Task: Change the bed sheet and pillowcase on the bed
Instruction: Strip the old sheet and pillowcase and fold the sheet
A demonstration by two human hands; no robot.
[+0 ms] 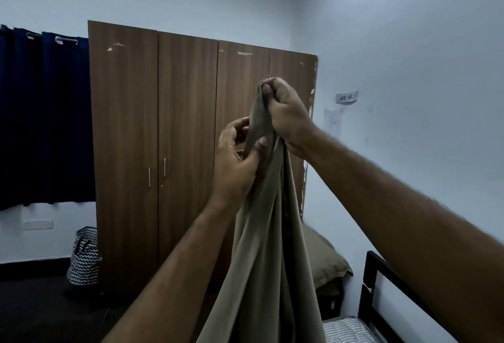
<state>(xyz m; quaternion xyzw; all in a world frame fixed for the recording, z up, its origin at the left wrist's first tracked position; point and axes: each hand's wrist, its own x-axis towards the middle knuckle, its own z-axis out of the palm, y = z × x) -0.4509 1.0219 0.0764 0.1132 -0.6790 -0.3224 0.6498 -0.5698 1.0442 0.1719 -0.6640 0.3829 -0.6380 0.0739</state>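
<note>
right hand point(289, 113) grips the top of a hanging tan sheet point(261, 247) raised before the wardrobe point(163, 124), left hand point(237, 157) pinching it just below

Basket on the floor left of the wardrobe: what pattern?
The basket has a black-and-white zigzag pattern, seen in the head view.

Both hands grip raised tan sheet point(261, 233), probably corner.

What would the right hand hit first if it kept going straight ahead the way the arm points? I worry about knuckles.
Probably the wardrobe: the right hand, gripping the sheet, points up toward its right-hand doors. Depth is unclear from this single view.
</note>
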